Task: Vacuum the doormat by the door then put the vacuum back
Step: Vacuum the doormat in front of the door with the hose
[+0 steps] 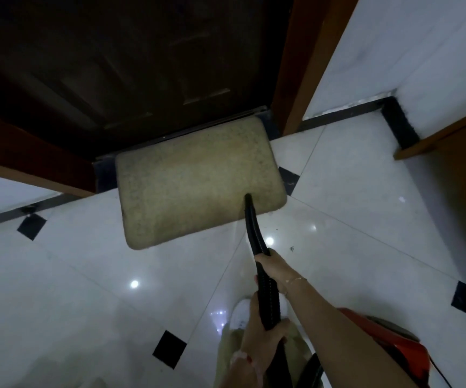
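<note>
A beige doormat (198, 180) lies on the white tiled floor against the dark wooden door (131, 65). The black vacuum hose (254, 228) runs from my hands up to the mat, and its nozzle tip touches the mat near the right front corner. My right hand (273, 268) grips the hose further forward. My left hand (260, 329) grips the ribbed part of the hose lower down. The red vacuum body (388, 343) sits on the floor at the lower right, partly hidden by my right forearm.
Glossy white floor tiles (86, 275) with small black diamond insets surround the mat. A brown door frame (296, 79) and a white wall (408, 51) stand to the right. Another wooden frame edge (436, 135) is at far right. My white shoe (240, 312) shows beneath the hose.
</note>
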Available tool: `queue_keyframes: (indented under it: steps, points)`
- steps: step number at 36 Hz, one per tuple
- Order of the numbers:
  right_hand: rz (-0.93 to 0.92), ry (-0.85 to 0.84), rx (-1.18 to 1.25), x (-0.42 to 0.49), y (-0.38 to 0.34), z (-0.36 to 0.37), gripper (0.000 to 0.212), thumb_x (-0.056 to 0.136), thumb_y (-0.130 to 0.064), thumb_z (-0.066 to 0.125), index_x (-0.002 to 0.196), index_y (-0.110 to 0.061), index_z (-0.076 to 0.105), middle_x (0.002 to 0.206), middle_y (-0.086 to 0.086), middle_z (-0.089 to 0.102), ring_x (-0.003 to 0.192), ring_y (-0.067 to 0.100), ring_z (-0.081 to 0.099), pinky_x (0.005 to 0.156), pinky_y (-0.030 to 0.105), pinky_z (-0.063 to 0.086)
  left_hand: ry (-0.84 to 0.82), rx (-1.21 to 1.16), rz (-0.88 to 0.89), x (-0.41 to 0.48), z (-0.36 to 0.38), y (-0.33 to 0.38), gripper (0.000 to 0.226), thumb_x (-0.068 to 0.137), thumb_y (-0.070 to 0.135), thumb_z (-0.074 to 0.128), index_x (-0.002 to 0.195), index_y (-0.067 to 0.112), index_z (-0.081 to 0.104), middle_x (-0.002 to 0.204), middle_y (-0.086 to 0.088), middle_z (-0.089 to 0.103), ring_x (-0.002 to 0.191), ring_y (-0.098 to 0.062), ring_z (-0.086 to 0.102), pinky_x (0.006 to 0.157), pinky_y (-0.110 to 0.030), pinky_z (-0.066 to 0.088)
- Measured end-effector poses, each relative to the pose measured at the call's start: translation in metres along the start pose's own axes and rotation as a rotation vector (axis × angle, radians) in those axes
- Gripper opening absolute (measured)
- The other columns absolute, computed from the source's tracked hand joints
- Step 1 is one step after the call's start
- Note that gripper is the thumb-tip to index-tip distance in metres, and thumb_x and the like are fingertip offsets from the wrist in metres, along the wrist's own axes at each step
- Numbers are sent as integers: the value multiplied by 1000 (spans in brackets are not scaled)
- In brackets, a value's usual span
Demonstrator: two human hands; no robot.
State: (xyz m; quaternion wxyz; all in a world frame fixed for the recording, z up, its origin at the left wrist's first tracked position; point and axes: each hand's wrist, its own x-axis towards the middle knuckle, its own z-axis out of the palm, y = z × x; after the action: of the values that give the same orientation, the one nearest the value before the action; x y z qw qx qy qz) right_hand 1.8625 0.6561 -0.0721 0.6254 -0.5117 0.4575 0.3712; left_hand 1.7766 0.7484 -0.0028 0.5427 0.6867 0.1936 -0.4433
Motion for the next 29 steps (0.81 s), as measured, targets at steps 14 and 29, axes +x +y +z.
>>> queue_keyframes:
  steps: [14,29]
  points:
    - [-211,189,334,-55,-14,-30,20,98,-23,50,112,-9,49,74,8,46,51,20,48,41,25,46,-179,74,39,-5,14,26,57,82,1,62,127,24,34,105,9,56,90,1,56,66,-8,46]
    - [-260,308,929,-125,44,-197,32,100,-34,45,101,-5,56,81,11,60,58,18,55,54,27,54,-515,192,39,-22,144,46,28,83,13,67,103,13,46,70,-2,61,53,-11,59,54,-22,50]
